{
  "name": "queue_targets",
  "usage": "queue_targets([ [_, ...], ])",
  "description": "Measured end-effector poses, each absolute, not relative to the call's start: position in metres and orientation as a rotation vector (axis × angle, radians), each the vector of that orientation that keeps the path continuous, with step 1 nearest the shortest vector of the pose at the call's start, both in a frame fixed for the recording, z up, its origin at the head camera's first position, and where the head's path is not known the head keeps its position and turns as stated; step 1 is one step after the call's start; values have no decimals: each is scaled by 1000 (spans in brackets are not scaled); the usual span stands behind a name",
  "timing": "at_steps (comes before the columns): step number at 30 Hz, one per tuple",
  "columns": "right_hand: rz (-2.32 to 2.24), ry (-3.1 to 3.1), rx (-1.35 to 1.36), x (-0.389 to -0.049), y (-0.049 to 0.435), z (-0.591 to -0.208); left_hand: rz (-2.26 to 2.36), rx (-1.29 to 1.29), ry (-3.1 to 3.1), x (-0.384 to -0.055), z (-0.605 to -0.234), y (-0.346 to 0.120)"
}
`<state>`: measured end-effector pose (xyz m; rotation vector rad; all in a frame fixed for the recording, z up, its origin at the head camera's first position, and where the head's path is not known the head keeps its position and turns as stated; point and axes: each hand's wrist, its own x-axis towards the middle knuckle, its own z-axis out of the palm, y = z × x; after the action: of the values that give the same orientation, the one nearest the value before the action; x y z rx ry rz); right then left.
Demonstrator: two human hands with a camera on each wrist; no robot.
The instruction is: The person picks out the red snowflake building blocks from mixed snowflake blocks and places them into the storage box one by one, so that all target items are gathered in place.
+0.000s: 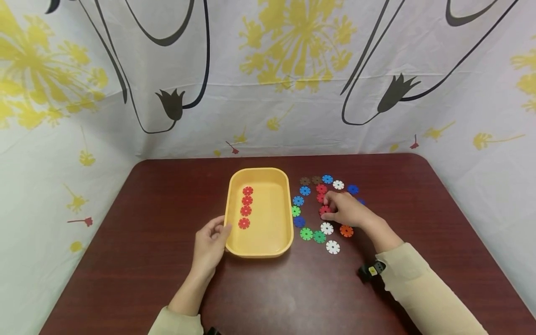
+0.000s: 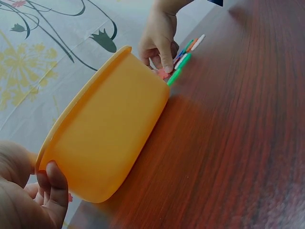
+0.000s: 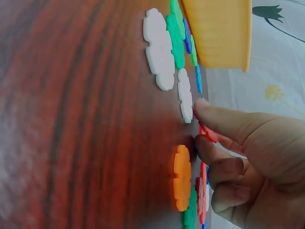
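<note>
My left hand (image 1: 209, 242) grips the left rim of a yellow plastic tray (image 1: 259, 171), thumb on the rim and fingers curled against the outside in the left wrist view. Red notched discs (image 1: 247, 200) lie in a column inside the tray. To the right of the tray, my right hand (image 1: 349, 209) has its thumb and index finger around a red notched disc (image 3: 208, 133) low over the table. Other red discs (image 1: 321, 188) lie just beyond those fingertips. A white disc (image 1: 327, 228) and an orange disc (image 1: 346, 231) are nearest this hand.
Blue (image 1: 304, 190), green (image 1: 306, 234), brown (image 1: 304, 181) and white discs (image 1: 332, 247) lie scattered on the dark wooden table (image 1: 167, 209), right of the tray. A patterned white cloth (image 1: 217, 121) hangs behind the table and along its sides.
</note>
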<state>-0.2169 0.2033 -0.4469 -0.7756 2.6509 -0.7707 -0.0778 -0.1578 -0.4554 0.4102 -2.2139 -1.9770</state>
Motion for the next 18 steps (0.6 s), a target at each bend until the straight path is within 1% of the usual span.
queue_targets([
  [6,-771,2625,-725,-217,205,-447,-1974,435,-2223,-78,-456,-158],
  [12,-775,2668,-816,-216,206,-451,-1969,448,-2228,-78,-458,-157],
  [18,-861,2757,-894,-218,201,-446,-1949,424,-2217,-79,-456,-157],
])
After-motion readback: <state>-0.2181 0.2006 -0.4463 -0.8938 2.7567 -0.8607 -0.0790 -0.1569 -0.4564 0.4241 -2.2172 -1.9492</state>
